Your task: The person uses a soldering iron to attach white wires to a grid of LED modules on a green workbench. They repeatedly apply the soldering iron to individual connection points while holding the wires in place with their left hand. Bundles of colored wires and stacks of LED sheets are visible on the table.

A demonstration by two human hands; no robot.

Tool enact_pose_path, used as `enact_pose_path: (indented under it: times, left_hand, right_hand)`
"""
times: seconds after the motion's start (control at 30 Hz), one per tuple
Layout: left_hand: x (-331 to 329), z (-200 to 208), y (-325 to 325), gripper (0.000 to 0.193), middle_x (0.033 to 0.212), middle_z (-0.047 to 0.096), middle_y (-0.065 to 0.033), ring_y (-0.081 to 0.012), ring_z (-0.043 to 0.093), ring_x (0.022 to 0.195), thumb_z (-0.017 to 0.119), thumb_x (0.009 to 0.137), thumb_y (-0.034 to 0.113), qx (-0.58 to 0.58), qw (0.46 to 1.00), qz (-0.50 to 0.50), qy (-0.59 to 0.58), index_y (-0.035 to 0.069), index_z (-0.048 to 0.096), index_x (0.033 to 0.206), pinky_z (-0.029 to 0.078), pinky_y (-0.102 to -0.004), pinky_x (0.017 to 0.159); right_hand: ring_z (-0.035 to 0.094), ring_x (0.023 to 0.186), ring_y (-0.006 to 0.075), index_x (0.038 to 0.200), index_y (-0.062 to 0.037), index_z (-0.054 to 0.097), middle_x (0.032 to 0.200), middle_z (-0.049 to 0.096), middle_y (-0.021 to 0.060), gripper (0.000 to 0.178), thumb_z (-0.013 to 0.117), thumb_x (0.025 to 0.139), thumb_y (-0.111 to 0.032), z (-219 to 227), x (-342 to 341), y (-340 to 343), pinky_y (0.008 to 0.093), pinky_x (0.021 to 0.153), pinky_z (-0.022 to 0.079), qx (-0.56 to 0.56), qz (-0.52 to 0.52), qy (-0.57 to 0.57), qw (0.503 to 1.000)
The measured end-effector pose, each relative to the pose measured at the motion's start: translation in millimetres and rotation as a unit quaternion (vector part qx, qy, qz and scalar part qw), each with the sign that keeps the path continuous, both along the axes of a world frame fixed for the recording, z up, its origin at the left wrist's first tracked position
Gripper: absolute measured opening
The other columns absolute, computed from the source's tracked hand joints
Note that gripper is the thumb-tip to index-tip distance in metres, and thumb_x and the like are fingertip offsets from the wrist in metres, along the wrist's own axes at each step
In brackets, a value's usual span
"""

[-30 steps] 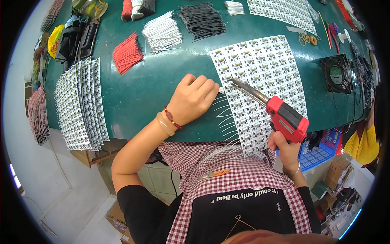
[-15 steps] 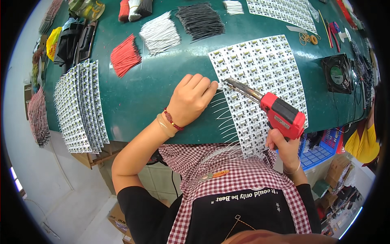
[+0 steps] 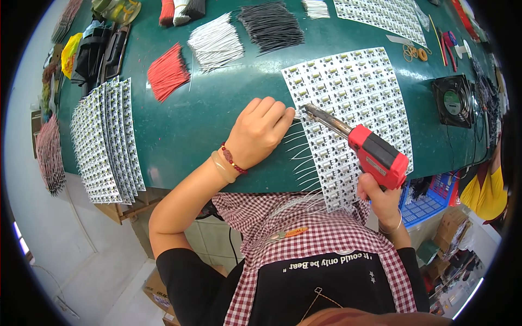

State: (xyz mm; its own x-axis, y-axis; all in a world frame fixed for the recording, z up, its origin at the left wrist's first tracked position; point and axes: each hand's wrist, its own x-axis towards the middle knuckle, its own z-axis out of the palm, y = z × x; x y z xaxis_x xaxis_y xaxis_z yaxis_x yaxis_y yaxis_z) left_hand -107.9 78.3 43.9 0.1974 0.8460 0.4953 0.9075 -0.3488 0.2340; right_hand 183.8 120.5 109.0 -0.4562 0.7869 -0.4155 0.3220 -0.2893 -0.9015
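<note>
My right hand (image 3: 381,200) grips the handle of a red and black soldering gun (image 3: 379,156). Its metal tip rests at the left edge of a white circuit board panel (image 3: 348,98), which is covered in rows of small components. Close to that tip, my left hand (image 3: 262,127) is closed in a pinch, with a short bit of white wire showing at its fingertips. Several white wires (image 3: 300,153) stick out from the panel's left edge below my left hand. The panel's near end reaches over the table edge onto my checked apron (image 3: 304,239).
On the green table (image 3: 212,103) lie bundles of red wires (image 3: 167,72), white wires (image 3: 216,42) and black wires (image 3: 270,27). More panels (image 3: 106,144) are stacked at the left, and another panel (image 3: 383,19) lies at the back. A black fan (image 3: 453,101) stands at the right.
My left fingertips have come slightly right, closer to the panel's edge. The soldering gun has stayed nearly in place, its tip still at that edge.
</note>
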Motion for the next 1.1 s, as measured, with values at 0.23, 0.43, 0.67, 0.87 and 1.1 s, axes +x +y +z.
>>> enact_pose_path:
  times: [0.23, 0.43, 0.67, 0.87, 1.1]
  left_hand:
    - [0, 0, 0, 0.015, 0.076, 0.049, -0.0043, -0.0187, 0.053, 0.07, 0.068, 0.077, 0.005, 0.008, 1.0, 0.005, 0.011, 0.002, 0.068, 0.091, 0.043, -0.0317, 0.062]
    - [-1, 0, -1, 0.014, 0.075, 0.05, -0.0017, -0.0166, 0.055, 0.072, 0.07, 0.075, 0.007, 0.038, 0.999, 0.019, 0.032, 0.005, 0.069, 0.089, 0.041, -0.0308, 0.062]
    - [-4, 1, 4, 0.016, 0.075, 0.05, -0.0007, -0.0156, 0.056, 0.073, 0.068, 0.074, 0.007, 0.035, 0.998, 0.028, 0.038, 0.007, 0.069, 0.09, 0.041, -0.0303, 0.065]
    - [-3, 0, 4, 0.016, 0.076, 0.05, -0.0013, -0.0162, 0.056, 0.074, 0.068, 0.075, 0.006, 0.017, 0.999, 0.031, 0.034, 0.006, 0.069, 0.091, 0.041, -0.0308, 0.066]
    - [-3, -2, 5, 0.016, 0.077, 0.05, -0.002, -0.0171, 0.055, 0.073, 0.068, 0.075, 0.006, 0.021, 0.999, 0.031, 0.026, 0.006, 0.069, 0.091, 0.041, -0.0313, 0.066]
  right_hand:
    - [0.053, 0.059, 0.0056, 0.11, -0.0003, 0.061, 0.075, 0.059, -0.0012, 0.024, 0.07, 0.088, -0.005, -3, 8, -1, 0.0225, 0.052, 0.043, 0.011, 0.003, 0.039, 0.999]
    - [0.052, 0.058, 0.0056, 0.113, -0.0001, 0.061, 0.074, 0.059, -0.0013, 0.027, 0.07, 0.088, -0.005, -2, 6, -1, 0.0225, 0.052, 0.043, 0.01, 0.007, 0.013, 1.0]
    - [0.052, 0.058, 0.0053, 0.111, 0.0001, 0.062, 0.075, 0.059, -0.0011, 0.025, 0.07, 0.088, -0.004, 1, -2, 1, 0.0226, 0.051, 0.043, 0.002, -0.017, 0.014, 1.0]
    - [0.053, 0.059, 0.005, 0.114, -0.0003, 0.062, 0.079, 0.061, -0.0009, 0.03, 0.072, 0.086, -0.003, -1, -2, 2, 0.0226, 0.052, 0.043, -0.012, -0.01, -0.002, 1.0]
    - [0.054, 0.06, 0.0061, 0.114, 0.0012, 0.061, 0.081, 0.062, 0.0002, 0.03, 0.071, 0.087, -0.003, -2, -4, 1, 0.0233, 0.054, 0.045, 0.048, 0.018, -0.015, 0.999]
